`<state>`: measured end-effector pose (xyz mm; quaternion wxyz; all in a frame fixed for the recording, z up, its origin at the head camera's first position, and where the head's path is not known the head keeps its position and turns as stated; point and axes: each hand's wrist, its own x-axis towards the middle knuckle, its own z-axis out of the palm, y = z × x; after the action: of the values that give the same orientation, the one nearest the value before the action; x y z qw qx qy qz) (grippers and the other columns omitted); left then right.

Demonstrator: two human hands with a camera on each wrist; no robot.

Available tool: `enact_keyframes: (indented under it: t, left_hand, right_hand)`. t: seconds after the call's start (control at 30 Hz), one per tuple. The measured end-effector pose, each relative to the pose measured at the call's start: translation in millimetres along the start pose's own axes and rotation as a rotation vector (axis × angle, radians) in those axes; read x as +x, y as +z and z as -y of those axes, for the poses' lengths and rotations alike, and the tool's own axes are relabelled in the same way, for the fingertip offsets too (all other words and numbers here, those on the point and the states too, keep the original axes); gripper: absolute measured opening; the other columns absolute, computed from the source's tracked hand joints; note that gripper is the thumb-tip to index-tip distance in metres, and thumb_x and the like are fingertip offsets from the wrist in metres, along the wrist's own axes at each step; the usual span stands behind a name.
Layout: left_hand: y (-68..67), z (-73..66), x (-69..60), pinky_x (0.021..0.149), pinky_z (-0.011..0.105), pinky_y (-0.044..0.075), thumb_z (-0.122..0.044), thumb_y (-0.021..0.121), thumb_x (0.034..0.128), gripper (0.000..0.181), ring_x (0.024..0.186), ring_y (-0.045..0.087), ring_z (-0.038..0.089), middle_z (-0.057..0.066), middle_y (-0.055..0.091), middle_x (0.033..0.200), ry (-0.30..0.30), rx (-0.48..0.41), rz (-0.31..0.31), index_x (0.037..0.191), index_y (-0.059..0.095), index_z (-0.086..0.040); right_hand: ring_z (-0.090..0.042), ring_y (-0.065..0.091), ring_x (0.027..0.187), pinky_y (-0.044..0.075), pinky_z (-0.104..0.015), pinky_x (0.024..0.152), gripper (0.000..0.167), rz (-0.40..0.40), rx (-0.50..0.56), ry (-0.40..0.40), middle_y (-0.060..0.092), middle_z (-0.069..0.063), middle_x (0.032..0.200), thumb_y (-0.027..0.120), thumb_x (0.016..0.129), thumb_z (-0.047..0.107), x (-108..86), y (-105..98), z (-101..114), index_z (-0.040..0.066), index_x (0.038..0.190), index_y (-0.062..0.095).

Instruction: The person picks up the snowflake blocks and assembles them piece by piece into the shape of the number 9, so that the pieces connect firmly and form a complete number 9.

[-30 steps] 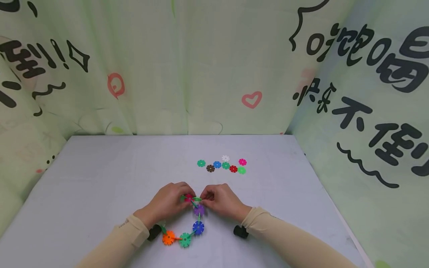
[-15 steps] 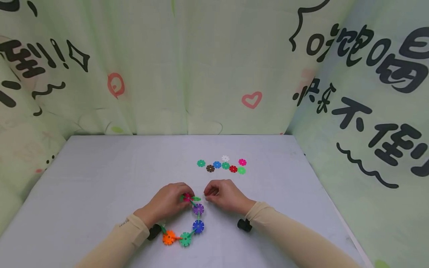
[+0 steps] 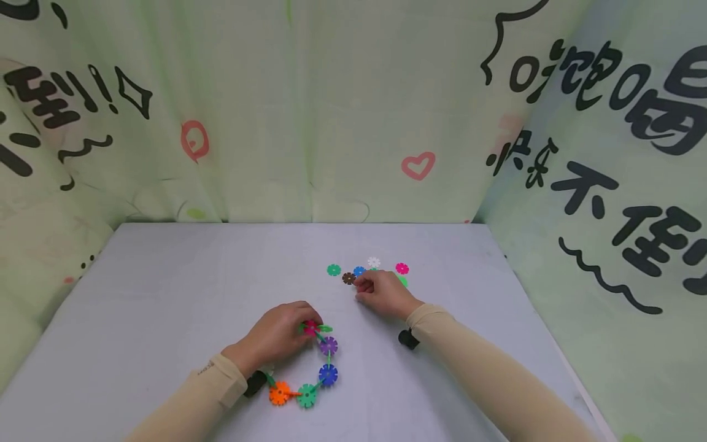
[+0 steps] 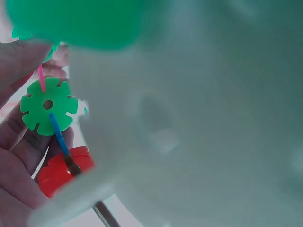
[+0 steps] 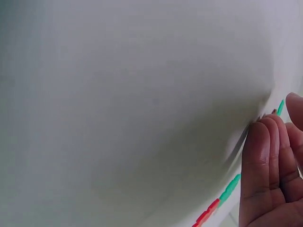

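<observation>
My left hand (image 3: 278,334) pinches one end of a chain of interlocking plastic snowflake discs. The chain curves over the table through a pink disc (image 3: 311,328), a purple disc (image 3: 328,345), a blue disc (image 3: 328,375) and an orange disc (image 3: 280,393). In the left wrist view the thumb presses on a green disc, with another green disc (image 4: 40,106) and a red disc (image 4: 71,170) linked below. My right hand (image 3: 386,293) is over the loose discs, partly hiding them. In the right wrist view its fingers (image 5: 258,156) are fairly straight, with the thumb apart and no disc visible between them.
Loose discs lie towards the back of the white table (image 3: 193,276): a green disc (image 3: 334,270), a brown disc (image 3: 348,279), a white disc (image 3: 374,262) and a pink disc (image 3: 402,268) among them. Printed curtains (image 3: 353,110) enclose the table's back and sides.
My right hand has left the chain's end and moved away to the loose discs, covering some of them. The left hand stays in place, still holding the chain.
</observation>
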<state>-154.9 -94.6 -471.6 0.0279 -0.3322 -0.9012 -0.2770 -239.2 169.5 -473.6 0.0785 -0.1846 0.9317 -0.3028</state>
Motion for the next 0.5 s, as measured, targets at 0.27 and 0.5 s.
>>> enact_keyframes:
  t: [0.27, 0.5]
  left_hand:
    - [-0.2, 2.1, 0.0, 0.089, 0.036, 0.053, -0.012, 0.084, 0.0806, 0.025, 0.095, 0.064, 0.013, -0.006, 0.068, 0.104, 0.002, 0.017, -0.002, 0.104, 0.074, -0.016]
    - [-1.6, 2.2, -0.6, 0.089, 0.037, 0.052, -0.012, 0.084, 0.0811, 0.024, 0.094, 0.063, 0.013, -0.005, 0.067, 0.104, -0.004, 0.012, -0.003, 0.103, 0.073, -0.015]
  right_hand:
    - [-0.015, 0.056, 0.075, 0.048, -0.03, 0.07, 0.03, -0.021, -0.083, 0.02, 0.061, 0.003, 0.081, 0.074, 0.09, 0.014, 23.1, 2.3, 4.3, 0.011, 0.119, 0.07]
    - [-0.016, 0.055, 0.074, 0.046, -0.029, 0.065, 0.031, 0.004, -0.169, 0.083, 0.06, 0.002, 0.08, 0.073, 0.093, 0.021, 31.6, 7.8, 8.3, 0.014, 0.122, 0.069]
